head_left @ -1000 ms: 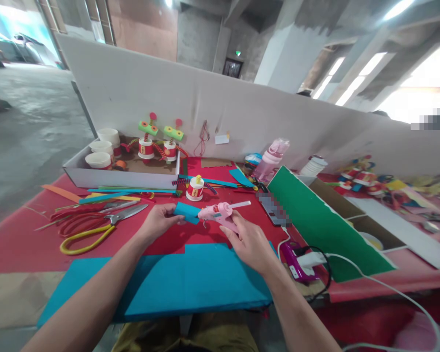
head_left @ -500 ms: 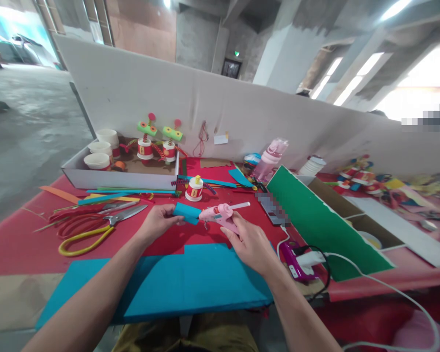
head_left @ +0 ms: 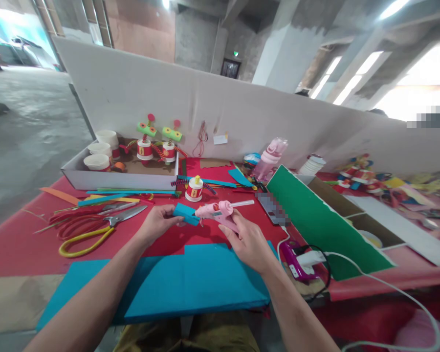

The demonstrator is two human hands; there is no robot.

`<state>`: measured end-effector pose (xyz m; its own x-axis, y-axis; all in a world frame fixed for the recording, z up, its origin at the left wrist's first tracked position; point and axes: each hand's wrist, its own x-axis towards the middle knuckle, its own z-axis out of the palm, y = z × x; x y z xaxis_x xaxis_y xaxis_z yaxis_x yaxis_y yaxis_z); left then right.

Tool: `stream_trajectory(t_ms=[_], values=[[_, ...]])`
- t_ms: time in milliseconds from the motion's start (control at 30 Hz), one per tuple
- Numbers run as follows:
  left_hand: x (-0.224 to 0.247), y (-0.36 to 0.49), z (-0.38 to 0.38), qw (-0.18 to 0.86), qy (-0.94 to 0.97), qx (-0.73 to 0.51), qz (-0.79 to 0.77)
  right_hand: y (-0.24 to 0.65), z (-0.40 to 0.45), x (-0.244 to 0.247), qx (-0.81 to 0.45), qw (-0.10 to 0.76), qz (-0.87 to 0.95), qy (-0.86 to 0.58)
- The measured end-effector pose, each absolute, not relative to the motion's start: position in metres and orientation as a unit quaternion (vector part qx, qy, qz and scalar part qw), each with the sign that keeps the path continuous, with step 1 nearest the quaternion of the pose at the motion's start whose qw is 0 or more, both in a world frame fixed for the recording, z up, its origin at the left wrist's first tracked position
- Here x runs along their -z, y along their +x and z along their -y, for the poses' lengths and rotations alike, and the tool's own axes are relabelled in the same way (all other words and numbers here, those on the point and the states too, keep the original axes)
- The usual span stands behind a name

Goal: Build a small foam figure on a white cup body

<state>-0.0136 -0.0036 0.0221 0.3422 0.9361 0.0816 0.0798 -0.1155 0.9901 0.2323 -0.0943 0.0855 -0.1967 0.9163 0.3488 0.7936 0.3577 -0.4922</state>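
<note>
Between the fingers and thumb of my left hand [head_left: 159, 224] is a folded or rolled piece of blue paper [head_left: 185, 213]. My right hand [head_left: 247, 240] is wrapped round the handle of a pink glue gun [head_left: 218, 211], with a clear glue stick [head_left: 242, 203] poking out of its back. The gun's nozzle points left and meets the right part of the blue paper; whether it touches I cannot tell. Just beyond stands a paper cup figure [head_left: 194, 189] with a yellow top and dark coiled arms. A blue sheet-covered board [head_left: 161, 283] lies under my forearms.
Yellow-handled scissors [head_left: 95, 240] and red-handled tools lie left, near paper strips [head_left: 110, 198]. A white box [head_left: 121, 182] holds cups and two finished-looking figures. On the right are a phone [head_left: 272, 208], a purple power strip [head_left: 298, 261] with cables, and a green-sided box [head_left: 319, 220].
The glue gun has shifted slightly left, so its nozzle now overlaps the blue paper's right part. The paper has turned a little in my left hand.
</note>
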Motion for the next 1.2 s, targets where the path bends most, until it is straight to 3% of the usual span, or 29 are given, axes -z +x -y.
stream_trajectory(t_ms=[967, 1200], values=[[-0.023, -0.013, 0.005, 0.533, 0.625, -0.406, -0.402, 0.229, 0.094, -0.088, -0.128, 0.305, 0.768, -0.548], [-0.020, -0.014, 0.001, 0.607, 0.547, -0.456, -0.353, 0.254, 0.081, -0.063, -0.382, 0.462, 0.572, -0.560]])
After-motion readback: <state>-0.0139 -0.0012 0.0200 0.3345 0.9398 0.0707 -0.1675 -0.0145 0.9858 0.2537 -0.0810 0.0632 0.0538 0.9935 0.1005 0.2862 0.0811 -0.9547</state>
